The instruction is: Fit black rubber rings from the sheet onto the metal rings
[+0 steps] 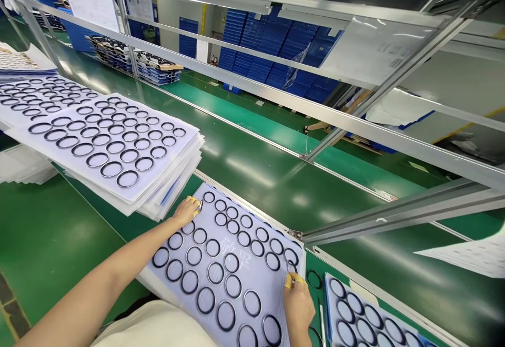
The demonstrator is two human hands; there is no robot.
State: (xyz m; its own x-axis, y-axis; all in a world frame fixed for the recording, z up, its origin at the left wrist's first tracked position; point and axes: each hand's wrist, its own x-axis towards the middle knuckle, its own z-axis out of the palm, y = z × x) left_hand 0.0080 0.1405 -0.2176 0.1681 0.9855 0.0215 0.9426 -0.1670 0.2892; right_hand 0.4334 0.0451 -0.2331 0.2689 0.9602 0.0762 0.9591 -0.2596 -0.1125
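A pale sheet [258, 279] with rows of dark rings lies before me on the green bench. At its far left corner my left hand [187, 211], with yellow covers on the fingertips, is closed in a pinch on a dark ring [201, 206] tilted on edge. My right hand [299, 300], also with yellow fingertip covers, is closed at the sheet's right edge. Its fingers pinch another dark ring [291, 266], partly hidden by the fingertips. Other rings lie flat around both hands, such as one black ring [209, 192] near the left fingers.
To the left stands a stack of white sheets [165, 192] topped with rings. At right lies another ring-covered sheet [330, 305], with a loose ring [314, 272] and a thin white stick [322, 322] beside it. A metal rail frame [252, 85] crosses beyond the bench.
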